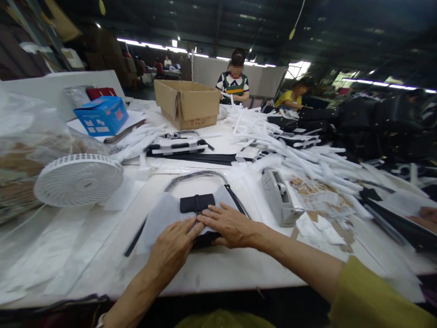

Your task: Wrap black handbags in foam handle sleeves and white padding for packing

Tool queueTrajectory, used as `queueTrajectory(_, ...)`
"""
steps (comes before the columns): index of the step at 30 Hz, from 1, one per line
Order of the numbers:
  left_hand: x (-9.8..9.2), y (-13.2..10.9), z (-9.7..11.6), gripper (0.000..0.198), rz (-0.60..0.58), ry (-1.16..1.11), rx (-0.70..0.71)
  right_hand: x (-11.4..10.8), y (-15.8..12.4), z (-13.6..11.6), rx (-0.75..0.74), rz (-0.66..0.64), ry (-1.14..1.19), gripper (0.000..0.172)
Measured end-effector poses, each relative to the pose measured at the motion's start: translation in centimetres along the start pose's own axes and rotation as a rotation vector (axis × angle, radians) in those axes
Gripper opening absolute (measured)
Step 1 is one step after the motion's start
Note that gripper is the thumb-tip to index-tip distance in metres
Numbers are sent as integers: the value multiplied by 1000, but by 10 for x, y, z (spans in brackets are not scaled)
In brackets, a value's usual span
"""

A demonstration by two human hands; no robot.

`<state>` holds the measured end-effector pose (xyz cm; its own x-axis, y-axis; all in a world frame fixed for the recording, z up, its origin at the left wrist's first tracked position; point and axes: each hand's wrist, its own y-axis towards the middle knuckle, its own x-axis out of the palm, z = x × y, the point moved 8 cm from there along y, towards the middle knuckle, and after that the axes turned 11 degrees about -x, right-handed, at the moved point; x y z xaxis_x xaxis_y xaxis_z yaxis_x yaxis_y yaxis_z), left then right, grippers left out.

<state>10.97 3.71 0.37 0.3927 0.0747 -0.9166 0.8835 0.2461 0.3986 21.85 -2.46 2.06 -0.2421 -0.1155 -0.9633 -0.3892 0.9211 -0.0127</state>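
Observation:
A black handbag point(205, 240) lies in front of me, mostly covered by a thin white sheet point(160, 218). Its black flap tab point(197, 203) shows on top of the sheet, and a wrapped handle point(194, 175) arches away at the far side. My left hand point(175, 243) rests flat on the sheet below the tab, fingers stretched. From the right, my right hand point(228, 224) also lies flat there, its fingertips meeting those of the left hand. Neither hand grips anything visible. A black strap point(134, 239) sticks out at the left of the bag.
Left stands a white fan point(80, 180), with a blue box point(102, 116) behind it. A tape dispenser point(280, 196) sits to the right. Farther back are a cardboard box point(187, 102) and a pile of white foam tubes point(259, 127). Co-workers point(235, 84) are beyond; another person's hand point(426, 218) appears far right.

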Motion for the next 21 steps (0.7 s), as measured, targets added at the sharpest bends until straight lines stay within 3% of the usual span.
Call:
queueTrajectory(4,11,-9,4,58,101,71,20,27,0,5,15,155,-148,50)
queueTrajectory(7,17,-14,4,62,98,70,23,40,-4,8,33,270,-207,47)
queueTrajectory(10,19,-15,8,58,53,68,47,43,-5,9,31,258,-205,48)
queueTrajectory(15,19,-20,6,63,120,115,51,28,-6,4,41,221,-187,59)
queueTrajectory(18,33,-24,-6,66,186,74,51,10,-6,-2,43,232,-202,69)
queueTrajectory(21,53,-20,-18,81,189,42,58,-15,-7,-14,58,267,-229,64)
